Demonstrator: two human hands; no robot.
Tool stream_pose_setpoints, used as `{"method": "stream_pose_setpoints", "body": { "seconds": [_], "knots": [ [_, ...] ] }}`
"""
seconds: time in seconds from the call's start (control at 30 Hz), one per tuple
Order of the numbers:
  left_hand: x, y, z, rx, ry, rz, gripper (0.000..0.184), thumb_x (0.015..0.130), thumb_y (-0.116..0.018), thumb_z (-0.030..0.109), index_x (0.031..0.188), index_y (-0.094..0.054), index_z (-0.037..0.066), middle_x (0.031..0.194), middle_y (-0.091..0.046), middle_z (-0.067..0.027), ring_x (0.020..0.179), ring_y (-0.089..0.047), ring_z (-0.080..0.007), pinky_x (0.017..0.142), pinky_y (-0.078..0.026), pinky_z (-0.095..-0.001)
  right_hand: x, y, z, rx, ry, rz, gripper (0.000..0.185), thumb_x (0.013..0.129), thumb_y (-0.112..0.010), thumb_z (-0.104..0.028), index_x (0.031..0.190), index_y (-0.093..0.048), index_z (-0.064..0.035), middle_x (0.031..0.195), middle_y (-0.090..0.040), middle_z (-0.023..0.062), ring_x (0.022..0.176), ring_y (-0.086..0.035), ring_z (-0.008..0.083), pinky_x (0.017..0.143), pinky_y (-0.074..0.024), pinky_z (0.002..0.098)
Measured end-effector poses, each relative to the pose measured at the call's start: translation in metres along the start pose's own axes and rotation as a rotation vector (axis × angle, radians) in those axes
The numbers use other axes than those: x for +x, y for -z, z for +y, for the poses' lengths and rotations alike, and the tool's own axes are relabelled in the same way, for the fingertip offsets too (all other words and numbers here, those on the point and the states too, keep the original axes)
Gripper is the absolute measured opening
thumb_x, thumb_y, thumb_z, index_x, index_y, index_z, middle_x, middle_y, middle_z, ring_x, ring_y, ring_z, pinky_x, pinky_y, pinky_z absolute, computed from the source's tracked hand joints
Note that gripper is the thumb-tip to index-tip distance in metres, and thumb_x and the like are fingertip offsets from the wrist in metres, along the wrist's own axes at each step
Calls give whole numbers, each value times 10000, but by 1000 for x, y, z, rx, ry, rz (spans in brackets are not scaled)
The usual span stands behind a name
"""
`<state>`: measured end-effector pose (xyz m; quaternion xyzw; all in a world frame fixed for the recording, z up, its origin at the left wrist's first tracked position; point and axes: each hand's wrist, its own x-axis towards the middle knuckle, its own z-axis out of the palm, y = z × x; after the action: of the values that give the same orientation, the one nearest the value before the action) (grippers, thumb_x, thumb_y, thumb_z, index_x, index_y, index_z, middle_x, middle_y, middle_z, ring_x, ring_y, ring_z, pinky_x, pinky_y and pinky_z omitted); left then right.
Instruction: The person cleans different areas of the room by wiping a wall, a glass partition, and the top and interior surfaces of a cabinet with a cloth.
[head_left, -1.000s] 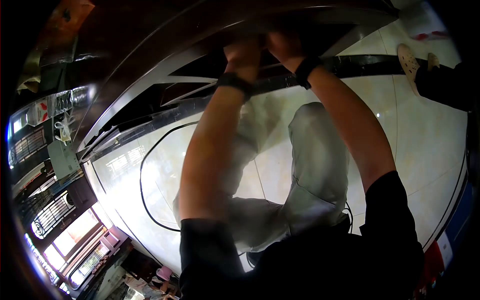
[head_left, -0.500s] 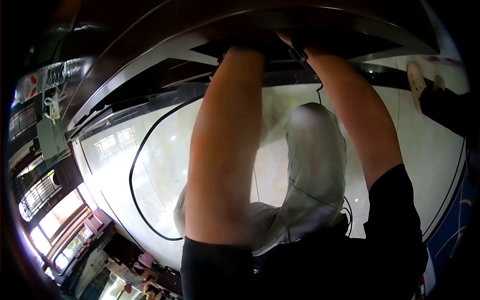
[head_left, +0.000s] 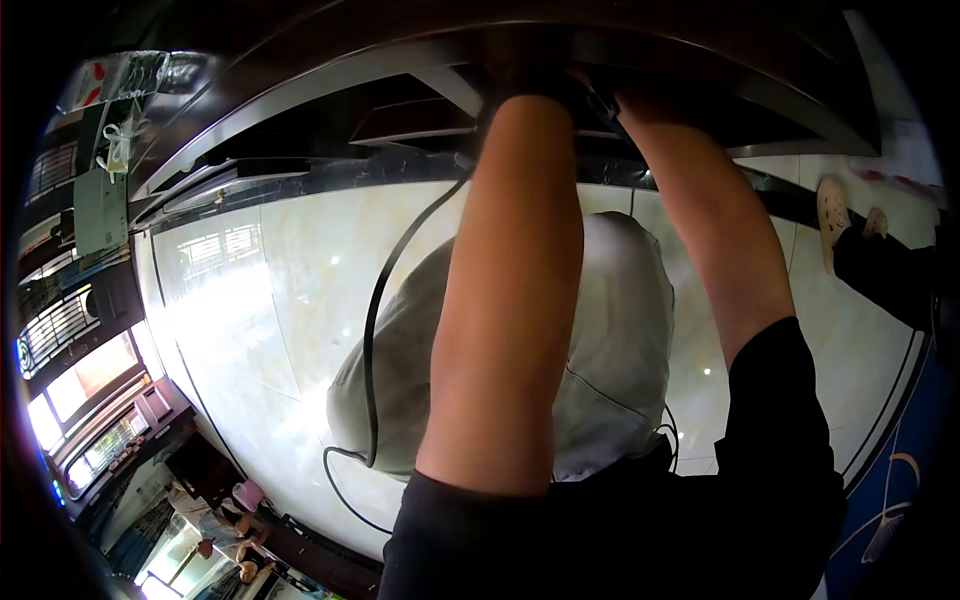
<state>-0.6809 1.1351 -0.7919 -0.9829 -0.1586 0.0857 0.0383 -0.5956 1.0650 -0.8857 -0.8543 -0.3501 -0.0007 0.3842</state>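
Observation:
Both of my arms reach up into the dark gap beneath a dark, glossy wooden furniture edge (head_left: 560,35). My left hand (head_left: 530,85) is lost in shadow past the wrist, so its fingers are hidden. Close beside it on the right, my right hand (head_left: 632,98) also sinks into the dark, fingers not visible. A small black object (head_left: 603,103) lies against the right hand's inner side, too dark to name, with a thin black cord below it. Left of my left forearm, a thicker black cable (head_left: 372,340) comes out from under the furniture and loops down over my leg.
My legs in grey trousers (head_left: 620,310) are bent on the pale tiled floor (head_left: 230,330). At right stands another person's foot in a beige clog (head_left: 832,215). Blue material (head_left: 890,480) lies lower right. Farther off at lower left are windows and furniture.
My left arm has shifted right, closer to my right arm. The thick cable has swung right and now crosses my left leg, which shows more. The view has tilted slightly.

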Motion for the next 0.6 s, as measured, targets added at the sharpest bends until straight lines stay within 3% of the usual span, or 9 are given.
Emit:
{"method": "stream_pose_setpoints", "body": {
  "seconds": [0.17,0.27,0.37,0.6],
  "knots": [
    [2,-9,1,21,59,-14,647,875,-564,518,1404,-463,160,1424,-460,-105,1303,-443,-283,1054,-350,-486,-11,5,-5,16,-4,-37,356,903,-619,-183,1233,-574,-59,1177,-622,151,1064,-593,291,908,-489,393],
    [20,-41,-3,71,34,-16,721,799,-623,582,1385,-488,183,1382,-504,-94,1255,-492,-277,1010,-405,-474,-19,8,-7,33,-20,-56,358,903,-620,-188,1233,-574,-57,1180,-621,152,1065,-592,290,909,-489,392],
    [5,-11,15,255,-29,-168,624,838,-615,517,1363,-513,196,1328,-549,-86,1184,-553,-263,901,-490,-461,-28,14,-3,54,-41,-69,360,903,-622,-192,1232,-574,-55,1183,-620,152,1067,-591,290,910,-489,392],
    [-3,-6,66,133,-121,-227,315,867,-615,330,1141,-655,180,1024,-672,-49,855,-669,-219,613,-543,-391,-61,44,14,88,-134,-131,365,903,-626,-202,1230,-573,-50,1190,-618,152,1071,-589,289,911,-489,392]
  ]
}}
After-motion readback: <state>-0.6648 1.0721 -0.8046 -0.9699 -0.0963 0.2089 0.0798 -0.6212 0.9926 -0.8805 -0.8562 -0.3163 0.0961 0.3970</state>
